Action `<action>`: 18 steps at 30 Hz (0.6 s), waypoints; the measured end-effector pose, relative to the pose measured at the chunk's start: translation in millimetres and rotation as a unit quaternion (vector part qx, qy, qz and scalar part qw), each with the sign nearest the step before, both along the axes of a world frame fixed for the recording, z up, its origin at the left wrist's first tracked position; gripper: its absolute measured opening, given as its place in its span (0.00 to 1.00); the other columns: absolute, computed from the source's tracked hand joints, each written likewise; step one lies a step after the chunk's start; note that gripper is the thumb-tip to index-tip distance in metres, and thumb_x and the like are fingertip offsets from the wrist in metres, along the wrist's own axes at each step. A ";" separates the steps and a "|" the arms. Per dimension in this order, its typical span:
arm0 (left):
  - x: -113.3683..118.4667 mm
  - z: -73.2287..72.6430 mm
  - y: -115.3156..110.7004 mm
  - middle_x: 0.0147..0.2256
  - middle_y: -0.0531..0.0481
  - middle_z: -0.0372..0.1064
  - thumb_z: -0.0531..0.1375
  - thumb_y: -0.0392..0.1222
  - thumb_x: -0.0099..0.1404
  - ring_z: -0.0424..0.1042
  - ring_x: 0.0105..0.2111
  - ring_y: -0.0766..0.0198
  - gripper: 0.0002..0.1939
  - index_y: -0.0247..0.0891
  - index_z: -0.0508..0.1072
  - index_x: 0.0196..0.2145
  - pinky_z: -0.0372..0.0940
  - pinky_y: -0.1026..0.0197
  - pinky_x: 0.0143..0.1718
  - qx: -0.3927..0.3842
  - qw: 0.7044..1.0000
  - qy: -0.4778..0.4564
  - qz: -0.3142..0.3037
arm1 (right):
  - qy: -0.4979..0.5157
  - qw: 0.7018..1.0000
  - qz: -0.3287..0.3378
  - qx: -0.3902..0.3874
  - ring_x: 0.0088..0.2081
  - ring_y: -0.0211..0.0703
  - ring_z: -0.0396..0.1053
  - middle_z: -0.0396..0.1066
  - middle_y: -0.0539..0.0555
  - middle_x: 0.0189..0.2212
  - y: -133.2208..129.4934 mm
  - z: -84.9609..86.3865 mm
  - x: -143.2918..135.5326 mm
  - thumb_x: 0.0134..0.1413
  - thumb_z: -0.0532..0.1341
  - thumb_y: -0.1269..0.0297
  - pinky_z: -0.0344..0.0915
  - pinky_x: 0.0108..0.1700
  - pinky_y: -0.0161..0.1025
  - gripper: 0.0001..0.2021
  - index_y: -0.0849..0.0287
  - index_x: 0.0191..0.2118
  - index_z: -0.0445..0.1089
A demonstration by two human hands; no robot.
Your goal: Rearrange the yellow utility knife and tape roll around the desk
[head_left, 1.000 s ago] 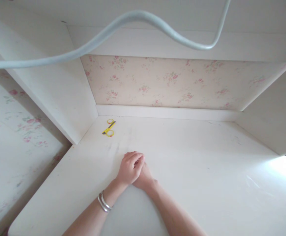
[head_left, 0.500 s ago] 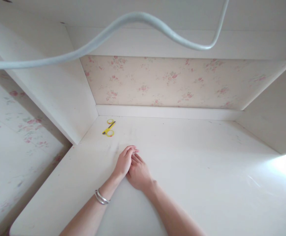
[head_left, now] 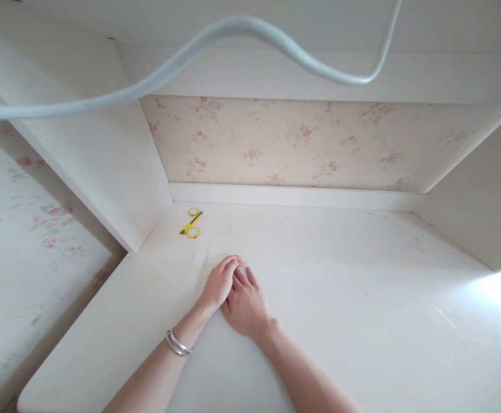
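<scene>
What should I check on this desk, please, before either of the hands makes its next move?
1. Left hand empty: ok, it lies on the desk holding nothing.
2. Right hand empty: ok, flat on the desk, its fingers partly under the left hand's fingers.
3. Hands apart from each other: not ok, they touch and overlap at the fingers.
4. Yellow scissors untouched: ok, they lie near the back left corner, apart from both hands.
5. Scissor blades closed: cannot tell, too small.
6. Cable off the desk: ok, it hangs across the top of the view.
</scene>
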State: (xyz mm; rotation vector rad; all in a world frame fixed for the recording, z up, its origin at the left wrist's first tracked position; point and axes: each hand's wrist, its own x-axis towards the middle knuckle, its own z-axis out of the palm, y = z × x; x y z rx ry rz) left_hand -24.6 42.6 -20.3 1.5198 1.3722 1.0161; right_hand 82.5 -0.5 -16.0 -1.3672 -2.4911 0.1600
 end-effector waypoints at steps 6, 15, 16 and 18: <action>1.4 1.0 -1.5 0.38 0.51 0.76 0.50 0.44 0.65 0.73 0.43 0.62 0.13 0.40 0.72 0.39 0.64 0.59 0.49 0.013 0.999 0.046 -0.022 | -0.001 1.000 0.002 0.001 0.63 0.55 0.46 0.61 0.61 0.57 0.9 -3.2 1.0 0.60 0.52 0.57 0.37 0.64 0.55 0.24 0.60 0.60 0.60; 3.8 -0.6 -3.1 0.39 0.50 0.75 0.52 0.41 0.65 0.73 0.42 0.62 0.11 0.40 0.75 0.37 0.66 0.61 0.47 0.093 0.988 0.116 -0.050 | 0.001 1.000 0.009 -0.012 0.61 0.55 0.49 0.62 0.61 0.57 2.1 -6.9 1.6 0.58 0.53 0.59 0.35 0.64 0.54 0.25 0.61 0.60 0.60; 3.7 -0.4 -3.1 0.39 0.50 0.75 0.52 0.41 0.65 0.73 0.41 0.62 0.11 0.40 0.75 0.37 0.66 0.61 0.47 0.096 0.987 0.120 -0.053 | 0.001 1.000 0.009 -0.011 0.61 0.55 0.49 0.62 0.61 0.57 2.1 -7.0 1.6 0.58 0.53 0.59 0.35 0.64 0.54 0.25 0.61 0.60 0.60; 3.5 0.2 -3.3 0.39 0.50 0.75 0.52 0.41 0.65 0.73 0.42 0.62 0.11 0.41 0.75 0.37 0.65 0.60 0.47 0.103 0.985 0.128 -0.054 | 0.002 1.000 0.008 -0.010 0.61 0.55 0.49 0.62 0.61 0.56 2.1 -7.0 1.7 0.58 0.53 0.59 0.35 0.64 0.54 0.25 0.61 0.60 0.60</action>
